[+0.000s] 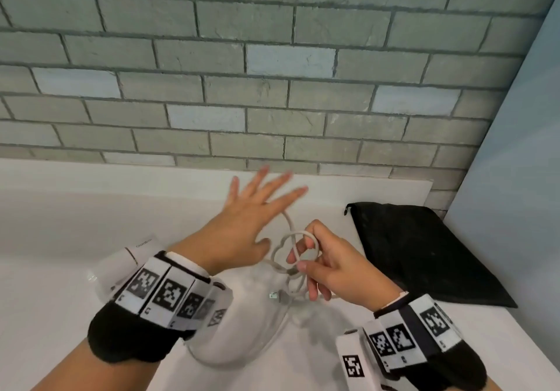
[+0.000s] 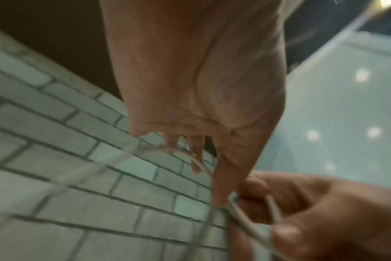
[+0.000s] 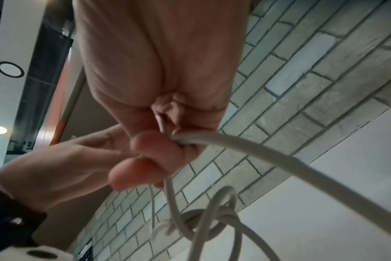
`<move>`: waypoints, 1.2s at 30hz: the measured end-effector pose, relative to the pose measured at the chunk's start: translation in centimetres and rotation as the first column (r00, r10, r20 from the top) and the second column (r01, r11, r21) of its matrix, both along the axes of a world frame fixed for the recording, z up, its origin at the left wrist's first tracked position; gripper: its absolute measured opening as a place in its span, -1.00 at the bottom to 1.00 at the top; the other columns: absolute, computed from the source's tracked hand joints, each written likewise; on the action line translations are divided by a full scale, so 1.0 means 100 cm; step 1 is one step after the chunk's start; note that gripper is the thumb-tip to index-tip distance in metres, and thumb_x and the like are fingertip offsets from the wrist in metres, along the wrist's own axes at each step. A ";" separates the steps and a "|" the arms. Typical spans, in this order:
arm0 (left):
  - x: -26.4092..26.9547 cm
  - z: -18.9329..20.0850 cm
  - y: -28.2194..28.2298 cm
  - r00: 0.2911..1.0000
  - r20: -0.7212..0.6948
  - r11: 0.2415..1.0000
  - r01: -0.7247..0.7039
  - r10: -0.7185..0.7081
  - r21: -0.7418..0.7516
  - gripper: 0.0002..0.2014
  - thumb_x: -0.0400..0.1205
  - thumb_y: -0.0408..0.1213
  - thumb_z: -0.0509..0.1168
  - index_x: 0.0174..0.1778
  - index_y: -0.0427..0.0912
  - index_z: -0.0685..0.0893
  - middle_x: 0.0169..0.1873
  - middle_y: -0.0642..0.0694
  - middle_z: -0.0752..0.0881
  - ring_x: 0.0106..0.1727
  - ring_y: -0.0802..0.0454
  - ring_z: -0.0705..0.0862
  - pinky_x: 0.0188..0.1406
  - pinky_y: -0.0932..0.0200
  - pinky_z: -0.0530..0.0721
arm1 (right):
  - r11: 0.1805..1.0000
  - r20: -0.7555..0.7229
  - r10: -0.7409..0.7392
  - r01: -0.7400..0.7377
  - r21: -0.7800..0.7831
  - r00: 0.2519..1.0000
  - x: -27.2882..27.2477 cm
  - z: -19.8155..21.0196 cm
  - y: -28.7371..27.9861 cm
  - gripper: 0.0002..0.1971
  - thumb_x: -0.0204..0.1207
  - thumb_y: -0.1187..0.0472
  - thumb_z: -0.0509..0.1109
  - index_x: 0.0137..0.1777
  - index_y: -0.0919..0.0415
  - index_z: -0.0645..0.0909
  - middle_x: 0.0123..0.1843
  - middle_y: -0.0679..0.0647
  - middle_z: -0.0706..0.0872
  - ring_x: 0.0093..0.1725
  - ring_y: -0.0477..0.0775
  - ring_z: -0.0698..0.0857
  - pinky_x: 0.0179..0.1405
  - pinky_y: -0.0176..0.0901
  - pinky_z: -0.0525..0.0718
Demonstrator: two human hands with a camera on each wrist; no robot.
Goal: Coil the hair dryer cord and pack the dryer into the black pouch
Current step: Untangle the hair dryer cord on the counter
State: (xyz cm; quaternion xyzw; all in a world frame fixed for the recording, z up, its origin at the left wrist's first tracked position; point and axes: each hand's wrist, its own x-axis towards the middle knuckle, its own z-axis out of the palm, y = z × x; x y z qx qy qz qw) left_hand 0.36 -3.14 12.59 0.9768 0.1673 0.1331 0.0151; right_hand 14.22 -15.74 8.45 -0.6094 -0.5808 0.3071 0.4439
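Note:
The white hair dryer [image 1: 245, 327] lies on the white counter [image 1: 75, 215], partly hidden under my left wrist. Its pale cord [image 1: 289, 230] rises from there in loops, and the plug [image 1: 274, 296] hangs just below them. My right hand [image 1: 298, 262] pinches several loops of the cord [image 3: 257, 155] between thumb and fingers [image 3: 154, 144]. Just left of the loops, my left hand [image 1: 266, 209] is held flat with its fingers spread, and a strand of cord [image 2: 190, 156] passes under them. The black pouch [image 1: 418, 254] lies flat on the counter to the right.
A grey brick wall [image 1: 272, 87] runs along the back of the counter. A pale panel [image 1: 515, 178] closes off the right side behind the pouch. The counter's front edge slants past my right wrist.

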 end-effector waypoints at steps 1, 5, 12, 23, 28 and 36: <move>0.005 0.001 -0.006 0.997 -0.049 0.998 0.056 -0.054 0.031 -0.13 0.51 -0.35 0.22 0.49 0.35 -0.21 0.60 0.16 0.08 0.63 0.06 -0.27 0.47 -0.28 -0.44 | 1.000 0.032 0.024 -0.024 -0.005 0.999 -0.001 0.001 0.000 -0.81 0.54 0.39 0.25 0.04 0.14 0.35 0.01 0.07 0.67 -0.53 0.10 0.63 -0.64 -0.18 0.51; 0.010 0.006 -0.001 0.992 -0.067 0.985 0.093 -0.104 -0.145 -0.65 0.58 -0.04 0.25 0.30 0.07 0.55 -0.23 0.18 0.54 0.11 0.10 0.56 0.22 0.23 0.40 | 0.999 0.010 0.035 -0.035 0.003 0.999 0.007 0.006 -0.005 -0.75 0.52 0.37 0.31 -0.16 0.02 0.34 -0.03 0.11 0.70 -0.52 0.08 0.63 -0.60 -0.23 0.52; -0.012 0.034 0.034 0.818 0.472 0.128 0.457 0.329 -0.880 -0.73 0.53 -0.09 0.14 -0.46 -0.09 0.48 -0.59 0.05 0.64 -0.64 0.18 0.49 -0.47 0.27 0.66 | 0.995 -0.035 -0.095 0.096 0.025 0.995 0.028 -0.022 -0.011 -0.76 0.44 0.38 0.41 -0.17 0.46 0.36 -0.08 0.26 0.72 0.00 0.13 0.71 0.10 -0.15 0.62; -0.002 0.011 0.058 0.384 0.582 -0.091 0.879 0.717 -0.468 -0.57 0.72 -0.11 -0.08 -0.41 -0.15 0.48 0.06 -0.04 0.75 0.01 -0.10 0.80 -0.20 0.01 0.80 | 0.993 -0.432 -0.114 0.113 -0.027 0.894 0.026 -0.031 -0.010 -0.90 0.58 0.20 0.11 -0.18 0.14 0.34 -0.33 0.12 0.73 -0.39 0.05 0.61 -0.40 -0.20 0.44; 0.018 -0.006 0.044 0.502 0.579 -0.064 0.788 0.643 -0.613 -0.69 0.71 -0.18 -0.01 -0.33 -0.18 0.42 0.10 0.05 0.62 0.04 -0.22 0.78 -0.17 -0.11 0.80 | 0.976 -0.367 -0.202 0.218 0.000 0.908 0.023 -0.023 -0.012 -0.81 0.58 0.03 0.16 0.06 0.04 0.55 -0.38 -0.01 0.52 -0.48 -0.17 0.48 -0.49 -0.26 0.48; 0.026 -0.031 0.056 0.585 0.422 0.030 0.562 0.692 -0.827 -0.71 0.72 -0.17 0.00 -0.29 -0.15 0.45 -0.20 -0.03 0.54 0.13 -0.16 0.67 0.00 -0.15 0.69 | 0.903 -0.055 -0.402 0.405 0.140 0.914 0.015 -0.011 -0.013 -0.88 0.57 0.19 0.25 0.03 0.17 0.57 -0.37 0.09 0.63 -0.58 -0.14 0.52 -0.56 -0.19 0.59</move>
